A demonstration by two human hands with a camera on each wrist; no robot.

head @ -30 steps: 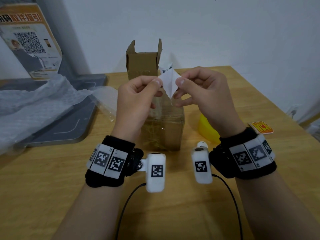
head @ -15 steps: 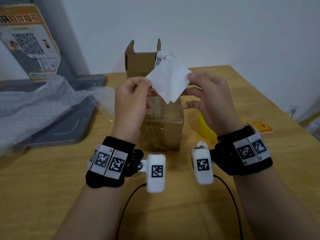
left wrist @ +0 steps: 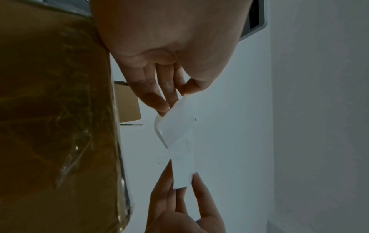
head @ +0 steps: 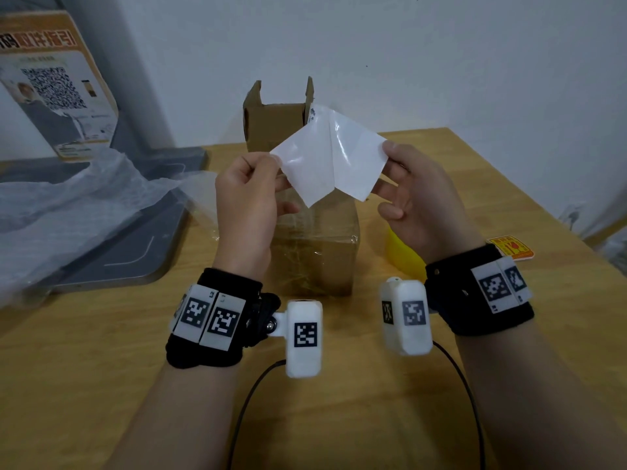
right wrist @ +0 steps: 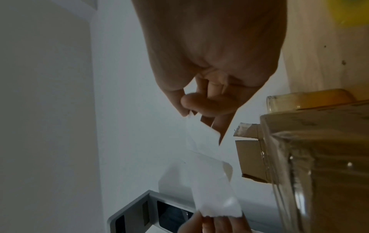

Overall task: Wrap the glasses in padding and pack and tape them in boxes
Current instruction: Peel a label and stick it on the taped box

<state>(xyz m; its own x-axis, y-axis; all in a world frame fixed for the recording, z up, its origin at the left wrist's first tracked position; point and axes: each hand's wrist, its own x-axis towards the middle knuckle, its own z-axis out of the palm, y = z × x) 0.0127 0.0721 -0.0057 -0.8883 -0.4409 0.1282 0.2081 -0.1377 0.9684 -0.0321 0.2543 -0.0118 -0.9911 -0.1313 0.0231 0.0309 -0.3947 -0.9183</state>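
A taped cardboard box (head: pixel 315 252) lies on the wooden table, wrapped in clear tape. Behind it stands a second box (head: pixel 274 120) with its flaps up. Above the taped box I hold a glossy white label sheet (head: pixel 330 157), peeled apart into two leaves. My left hand (head: pixel 271 164) pinches its left corner between thumb and forefinger. My right hand (head: pixel 386 154) pinches the right corner. In the left wrist view the sheet (left wrist: pixel 179 141) stretches between both hands, and in the right wrist view the sheet (right wrist: pixel 211 189) does too. No glasses are visible.
Bubble wrap (head: pixel 74 205) lies over a grey scale base (head: pixel 112 252) at the left. A yellow object (head: pixel 402 252) sits right of the taped box, mostly behind my right wrist. An orange sticker (head: pixel 510 247) lies at the table's right edge. A printed sign (head: pixel 51 83) leans on the wall.
Both hands have drawn apart and the folded white sheet has opened from a small wedge into two wide leaves. The right hand moved right.
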